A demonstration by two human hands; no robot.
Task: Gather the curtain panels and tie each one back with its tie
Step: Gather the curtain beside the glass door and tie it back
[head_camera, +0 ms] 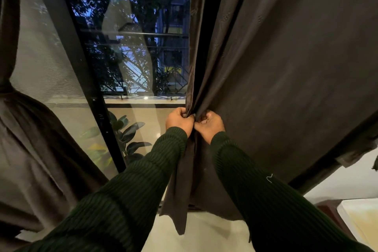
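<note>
Right panel (286,67): dark brown curtain hanging on the right of the window (131,47), mostly spread wide, its inner edge bunched into a narrow fold at the hands.
Left panel (24,129): at the far left, drawn in at a waist, so it looks gathered already; its tie is too dark to make out.
Left hand (179,121): fingers curled round the panel's leading edge, pinching the fold from the window side.
Right hand (209,124): fingers curled into the cloth just beside the left hand, thumbs nearly touching.
Tie: cannot tell; a narrow dark strip (178,190) hangs below the hands, but it may be the panel's own edge.
Step in hand: gathering the right panel, judged to be only begun, since most of the cloth lies flat to the right.
How to do it well: keep the left hand as an anchor on the edge; let the right hand reach out along the cloth and bring it back in even pleats, at the same height each time.
Watch for: folds slipping out of the left grip as the bundle thickens; pulling downward, which would strain the hanging.
Next need: a free hand for the tie, so the whole bundle must fit in one grip.
</note>
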